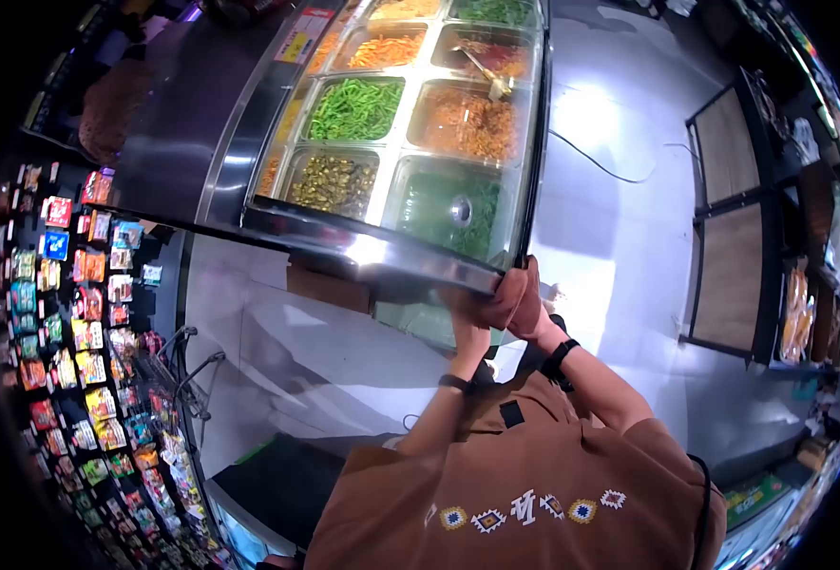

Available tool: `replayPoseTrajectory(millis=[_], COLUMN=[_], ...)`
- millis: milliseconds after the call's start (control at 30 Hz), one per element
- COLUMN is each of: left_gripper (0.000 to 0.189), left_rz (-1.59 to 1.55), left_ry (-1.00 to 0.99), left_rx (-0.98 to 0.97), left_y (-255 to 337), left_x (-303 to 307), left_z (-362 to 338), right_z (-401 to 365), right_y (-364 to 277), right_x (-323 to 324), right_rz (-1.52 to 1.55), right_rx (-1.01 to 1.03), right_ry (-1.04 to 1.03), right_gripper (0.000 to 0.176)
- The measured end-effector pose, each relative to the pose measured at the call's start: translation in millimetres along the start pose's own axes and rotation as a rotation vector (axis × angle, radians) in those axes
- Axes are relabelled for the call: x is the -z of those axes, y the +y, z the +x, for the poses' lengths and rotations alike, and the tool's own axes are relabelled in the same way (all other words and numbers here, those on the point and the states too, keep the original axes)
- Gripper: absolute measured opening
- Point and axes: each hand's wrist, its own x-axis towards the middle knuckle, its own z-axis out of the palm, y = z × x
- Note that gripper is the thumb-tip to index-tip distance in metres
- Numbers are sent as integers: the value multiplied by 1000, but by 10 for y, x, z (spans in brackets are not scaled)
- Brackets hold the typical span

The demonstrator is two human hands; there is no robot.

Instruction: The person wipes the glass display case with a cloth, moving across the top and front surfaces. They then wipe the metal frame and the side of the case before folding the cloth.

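Note:
A food display case (363,245) with a metal frame reaches out in front of me, its near right corner close to my body. My left hand (482,310) is at the underside of that corner, its fingers curled and partly hidden. Right beside it, my right hand (528,302) is closed round the corner's right side, fingertips pointing up along the edge. Behind the glass are metal pans of food: green strips (355,109), dark chopped pieces (333,185), reddish-brown food (482,128) and a green-looking pan (439,204) under the glass. Tongs (482,68) lie in a red-food pan.
Racks of packaged snacks (87,337) line the left side. A dark shelf unit (729,214) stands on the right. A cable (596,163) lies on the pale floor (620,237). Below the case is a cardboard box (328,288).

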Motion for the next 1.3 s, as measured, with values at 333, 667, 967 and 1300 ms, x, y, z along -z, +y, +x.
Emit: replayPoseTrajectory(millis=[333,667,967,1300], left_gripper=[69,70,75,62], left_rz=[-18,1085,1040,1098], left_ry=[257,762,703,617], left_rx=[370,128,104,142], left_y=[499,2034,2173,2081], left_x=[-106,238,334,-87], left_z=[-130,1127,2111,1674], right_z=[484,2035,2695,2349], right_y=[728,192,568,810], right_x=[121,1798,1093,1069], right_rz=[374,1123,682,568], right_rx=[446,392,234,376], right_ry=[-228,-241,-73,-136], right_gripper=[34,33,57,44])
